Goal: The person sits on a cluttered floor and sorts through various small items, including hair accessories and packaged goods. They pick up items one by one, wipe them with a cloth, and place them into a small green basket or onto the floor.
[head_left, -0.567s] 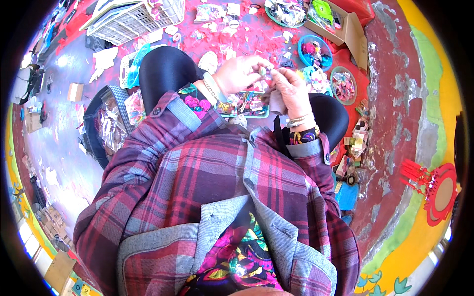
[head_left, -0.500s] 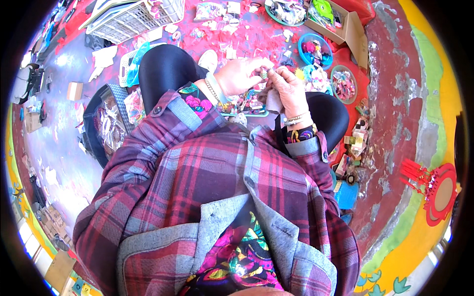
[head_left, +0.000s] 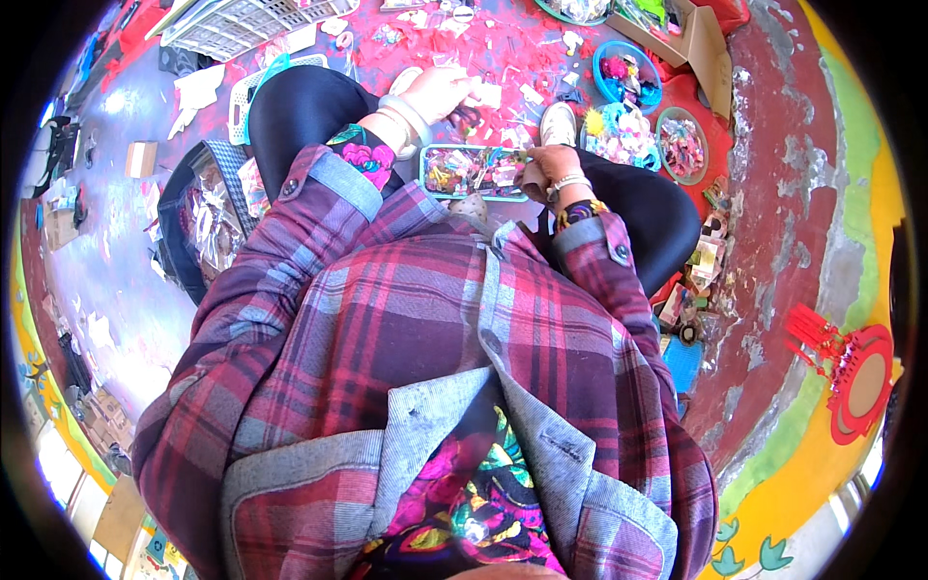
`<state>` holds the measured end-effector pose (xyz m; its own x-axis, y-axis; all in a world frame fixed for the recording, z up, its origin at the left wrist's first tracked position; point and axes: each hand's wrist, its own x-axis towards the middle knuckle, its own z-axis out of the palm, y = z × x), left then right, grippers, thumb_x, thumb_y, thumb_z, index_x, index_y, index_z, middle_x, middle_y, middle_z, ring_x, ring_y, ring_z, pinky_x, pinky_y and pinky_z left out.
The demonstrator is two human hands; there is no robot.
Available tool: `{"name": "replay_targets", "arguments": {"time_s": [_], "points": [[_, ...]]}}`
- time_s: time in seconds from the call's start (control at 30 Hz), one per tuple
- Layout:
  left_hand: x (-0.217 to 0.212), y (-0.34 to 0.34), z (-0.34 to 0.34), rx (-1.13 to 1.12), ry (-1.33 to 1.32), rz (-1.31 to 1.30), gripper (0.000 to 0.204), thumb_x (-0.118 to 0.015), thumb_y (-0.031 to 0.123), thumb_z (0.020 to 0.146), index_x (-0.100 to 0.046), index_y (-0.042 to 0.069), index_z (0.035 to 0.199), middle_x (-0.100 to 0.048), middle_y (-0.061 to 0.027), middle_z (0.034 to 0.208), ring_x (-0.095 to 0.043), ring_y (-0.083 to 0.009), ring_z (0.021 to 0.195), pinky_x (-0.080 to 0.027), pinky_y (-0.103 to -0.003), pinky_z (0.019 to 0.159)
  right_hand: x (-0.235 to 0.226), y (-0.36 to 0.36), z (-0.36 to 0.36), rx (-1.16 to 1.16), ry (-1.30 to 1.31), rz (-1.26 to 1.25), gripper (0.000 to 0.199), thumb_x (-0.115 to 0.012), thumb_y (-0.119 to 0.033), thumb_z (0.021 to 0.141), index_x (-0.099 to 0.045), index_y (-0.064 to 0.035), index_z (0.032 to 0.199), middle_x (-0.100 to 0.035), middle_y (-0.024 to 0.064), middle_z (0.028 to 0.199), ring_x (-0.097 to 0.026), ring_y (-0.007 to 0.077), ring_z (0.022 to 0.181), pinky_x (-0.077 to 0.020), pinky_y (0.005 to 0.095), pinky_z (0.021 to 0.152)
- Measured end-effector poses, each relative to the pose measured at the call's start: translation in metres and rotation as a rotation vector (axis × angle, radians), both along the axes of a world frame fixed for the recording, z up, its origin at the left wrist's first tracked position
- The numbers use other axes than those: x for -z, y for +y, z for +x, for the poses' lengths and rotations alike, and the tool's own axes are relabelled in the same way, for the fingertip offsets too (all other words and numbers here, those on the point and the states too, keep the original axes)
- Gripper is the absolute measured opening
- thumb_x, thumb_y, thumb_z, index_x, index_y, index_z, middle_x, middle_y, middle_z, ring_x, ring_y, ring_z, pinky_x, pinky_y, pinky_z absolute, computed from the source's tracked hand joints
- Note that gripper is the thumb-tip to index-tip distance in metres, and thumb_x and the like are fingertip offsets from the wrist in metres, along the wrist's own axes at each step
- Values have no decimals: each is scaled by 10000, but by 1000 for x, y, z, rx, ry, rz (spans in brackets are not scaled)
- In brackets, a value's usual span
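Note:
My left hand [head_left: 435, 94] reaches out over the littered floor beyond my left knee. Its fingers are bent close together, and what they hold, if anything, is too small to make out. Just below its fingertips is a dark looped thing [head_left: 466, 118]. My right hand [head_left: 556, 164] is closed beside my right knee, gripping a piece of brownish-grey cloth [head_left: 534, 181]. Between my legs sits a light-green-rimmed tray [head_left: 422, 172] of small colourful pieces, its right end next to my right hand.
A blue basket [head_left: 597, 72] and a round tub [head_left: 704, 159] of small pink pieces stand to the right, near a cardboard box [head_left: 713, 63]. A white crate [head_left: 237, 43] is at the far left. A dark fabric-lined container [head_left: 179, 227] with clear plastic lies beside my left leg.
My hands have parted: the left went forward and left, the right came down toward the tray with the cloth. The tray now shows more fully. The view has shifted slightly.

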<state>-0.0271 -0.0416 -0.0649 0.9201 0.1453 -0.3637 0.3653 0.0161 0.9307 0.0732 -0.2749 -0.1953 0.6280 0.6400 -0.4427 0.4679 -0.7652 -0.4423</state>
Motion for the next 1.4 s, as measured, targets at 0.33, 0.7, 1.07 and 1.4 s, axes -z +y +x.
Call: {"name": "replay_targets", "arguments": {"time_s": [0.33, 0.7, 1.07, 1.4], "points": [[-8, 9, -1, 74, 40, -714, 182, -578, 80, 809, -573, 33, 985, -597, -19, 857, -555, -83, 699, -466, -227, 654, -9, 11, 3, 825, 842, 561, 215, -523, -186, 822, -582, -8, 929, -609, 123, 766, -613, 247, 701, -503, 369, 618], [-12, -9, 1, 9, -79, -952, 175, -521, 53, 831, -529, 38, 1005, -579, -76, 937, -573, -167, 846, -478, -294, 707, -189, 44, -24, 863, 642, 1650, 295, -458, -225, 894, -474, -13, 1098, -564, 127, 1002, -565, 233, 907, -481, 371, 780], [-12, -28, -1, 78, -156, -715, 265, -487, 59, 828, -496, 29, 1091, -551, -51, 961, -546, -133, 815, -453, -253, 716, -160, 48, -26, 905, 488, 1063, 195, -559, -185, 823, -606, -11, 898, -609, 28, 754, -550, 94, 611, -431, 207, 517], [-55, -31, -5, -108, -136, -1148, 217, -400, 183, 897, -505, 12, 982, -523, -31, 779, -397, -60, 510, -326, -225, 504, -179, 7, -3, 991, 706, 1452, 197, -511, -127, 859, -536, -53, 1039, -587, 40, 958, -579, 162, 837, -469, 293, 758]]}}
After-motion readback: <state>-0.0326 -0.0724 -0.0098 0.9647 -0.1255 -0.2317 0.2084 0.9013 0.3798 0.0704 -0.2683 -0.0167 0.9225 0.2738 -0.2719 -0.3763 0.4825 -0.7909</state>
